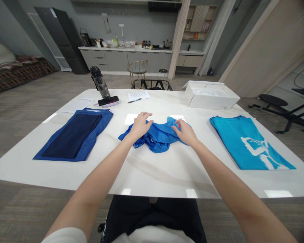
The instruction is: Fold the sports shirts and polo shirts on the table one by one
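A crumpled bright-blue garment (159, 136) lies bunched in the middle of the white table (152, 175); its exact kind cannot be made out. Over its left end is my left hand (142, 125), palm down, fingers apart and loosely bent. My right hand (186, 132) rests at the garment's lighter right end, its fingers curved with a gap between thumb and forefinger. Neither hand visibly grips the cloth. To the left lies a folded blue garment (84, 148) with a folded navy one (71, 136) on top. At the right sits a folded turquoise shirt (228, 141) with a white print.
An open white box (210, 101) stands at the table's back right. A handheld vacuum (101, 84) stands at the back left, beside sheets of paper (77, 105). A pen (134, 100) lies by a printed page (143, 95). Chairs are behind the table.
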A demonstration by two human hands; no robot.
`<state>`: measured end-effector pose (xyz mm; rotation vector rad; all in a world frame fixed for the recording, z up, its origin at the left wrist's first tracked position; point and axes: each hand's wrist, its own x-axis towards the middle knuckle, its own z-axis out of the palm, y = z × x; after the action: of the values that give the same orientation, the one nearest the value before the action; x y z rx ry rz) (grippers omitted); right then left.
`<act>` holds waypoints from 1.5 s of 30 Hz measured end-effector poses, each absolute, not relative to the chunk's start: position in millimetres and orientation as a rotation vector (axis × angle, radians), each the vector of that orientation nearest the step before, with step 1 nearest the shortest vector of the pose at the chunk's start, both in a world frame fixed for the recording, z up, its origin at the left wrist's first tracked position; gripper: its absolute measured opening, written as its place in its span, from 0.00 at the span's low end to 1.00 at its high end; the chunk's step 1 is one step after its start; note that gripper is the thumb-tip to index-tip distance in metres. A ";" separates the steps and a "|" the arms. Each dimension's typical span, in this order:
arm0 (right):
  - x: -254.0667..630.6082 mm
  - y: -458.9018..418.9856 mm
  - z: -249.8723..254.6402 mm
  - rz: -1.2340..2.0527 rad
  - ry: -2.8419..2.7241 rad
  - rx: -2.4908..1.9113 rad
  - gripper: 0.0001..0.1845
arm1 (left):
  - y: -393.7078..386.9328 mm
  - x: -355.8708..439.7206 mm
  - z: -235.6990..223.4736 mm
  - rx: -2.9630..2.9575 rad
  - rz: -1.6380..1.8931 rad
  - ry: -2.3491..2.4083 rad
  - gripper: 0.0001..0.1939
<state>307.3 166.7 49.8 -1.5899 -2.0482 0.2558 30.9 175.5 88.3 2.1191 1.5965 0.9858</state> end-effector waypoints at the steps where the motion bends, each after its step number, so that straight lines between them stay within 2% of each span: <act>1: 297.0 159.0 45.7 0.262 -2.138 -1.477 0.19 | 167.4 30.0 85.1 2.182 0.921 1.640 0.15; 4: 265.4 143.0 36.2 0.276 -2.334 -1.323 0.25 | 142.4 27.6 75.0 2.243 0.581 1.710 0.16; 7: 239.7 142.1 31.1 0.241 -2.435 -1.379 0.15 | 127.6 26.7 61.6 2.292 0.300 1.815 0.23; 9: 230.5 146.2 32.4 0.231 -2.456 -1.394 0.11 | 126.4 25.0 54.2 2.330 0.248 1.916 0.17; 12: 230.7 150.6 44.3 0.303 -2.319 -1.363 0.12 | 134.9 18.5 55.3 2.300 0.409 1.976 0.07; 17: 245.3 143.7 86.6 0.664 -1.993 -1.263 0.12 | 156.3 12.6 94.7 2.204 0.876 1.923 0.16; 21: 257.1 139.4 119.8 0.821 -1.884 -1.219 0.14 | 169.3 19.6 128.7 2.371 0.940 1.856 0.19; 26: 293.3 150.5 131.1 0.812 -1.786 -1.280 0.14 | 180.6 15.3 137.8 2.425 0.762 1.894 0.19; 29: 315.3 159.9 125.5 0.746 -1.907 -1.450 0.13 | 185.4 9.4 133.8 2.292 0.841 1.904 0.21; 32: 312.8 164.1 119.7 0.589 -2.056 -1.536 0.08 | 188.0 15.4 132.5 2.148 0.982 1.694 0.21; 33: 304.6 163.9 118.7 0.542 -2.081 -1.491 0.11 | 188.3 20.8 133.1 2.099 1.010 1.574 0.20; 36: 266.0 161.5 119.5 0.459 -2.109 -1.274 0.32 | 188.6 40.6 136.8 1.853 1.054 1.242 0.22; 38: 240.3 161.1 122.3 0.408 -2.073 -1.284 0.34 | 188.4 49.9 138.9 1.641 1.100 1.116 0.29; 40: 224.1 163.3 125.3 0.396 -1.997 -1.352 0.28 | 187.9 50.8 138.3 1.476 1.154 1.039 0.34; 44: 223.0 172.8 128.6 0.442 -1.898 -1.328 0.06 | 181.8 28.9 120.5 1.379 1.180 0.911 0.37; 45: 226.3 175.3 128.9 0.471 -1.872 -1.300 0.06 | 178.4 21.7 112.0 1.427 1.139 0.884 0.38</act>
<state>226.3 175.3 128.9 -1.2999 -1.8718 0.4713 21.7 178.4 112.0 1.4267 0.8839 1.1390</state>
